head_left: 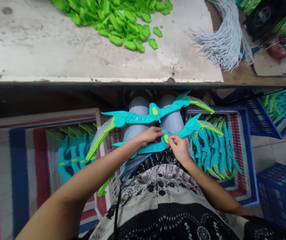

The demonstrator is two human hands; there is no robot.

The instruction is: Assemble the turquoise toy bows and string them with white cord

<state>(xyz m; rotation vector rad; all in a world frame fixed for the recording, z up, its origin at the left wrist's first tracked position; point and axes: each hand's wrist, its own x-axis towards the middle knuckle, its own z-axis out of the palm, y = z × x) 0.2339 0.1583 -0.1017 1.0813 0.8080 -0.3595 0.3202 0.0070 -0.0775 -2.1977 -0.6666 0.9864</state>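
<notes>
Across my lap lie two turquoise plastic toy bows with lime-green tips. The nearer toy bow (155,147) is under both hands. My left hand (151,136) rests on its middle, fingers closed round the grip part. My right hand (179,146) pinches at a small lime-green plastic piece (166,138) seated on the bow's centre. Beyond them, over my knees, the farther toy bow (143,118) lies untouched, with a lime-green piece (155,111) in its centre. My left forearm covers part of the nearer bow's left limb.
On the worktable (45,50) ahead lies a heap of lime-green pieces (122,25), with a bundle of white cords (223,40) to its right. A striped-lined crate (99,116) at left and a blue crate (251,160) at right hold turquoise bows. More blue crates (283,190) stand farther right.
</notes>
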